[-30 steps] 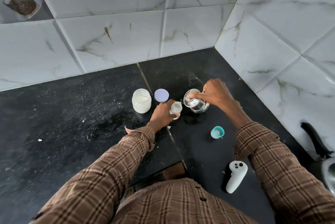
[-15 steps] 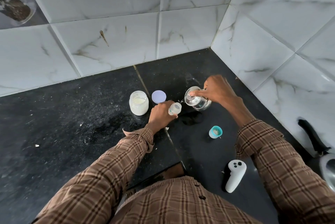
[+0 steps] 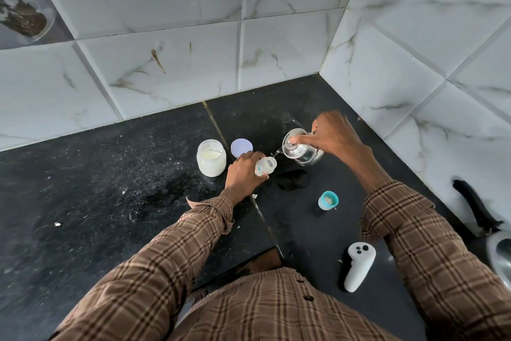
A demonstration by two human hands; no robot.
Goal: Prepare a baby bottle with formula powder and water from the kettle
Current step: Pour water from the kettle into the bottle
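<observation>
two hands busy | left hand (image 3: 243, 172) grips bottle (image 3: 265, 166), mouth tilted right | right hand (image 3: 336, 137) grips kettle (image 3: 301, 148), spout left

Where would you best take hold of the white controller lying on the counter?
Around the slim lower handle of the white controller, coming from above with fingers across its width. It lies flat, apart from other things, and the handle narrows below the wider button head.

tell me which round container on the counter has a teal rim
The small cup with the teal rim, standing alone near the right sleeve; the glass powder jar is clear and rimless.
</observation>
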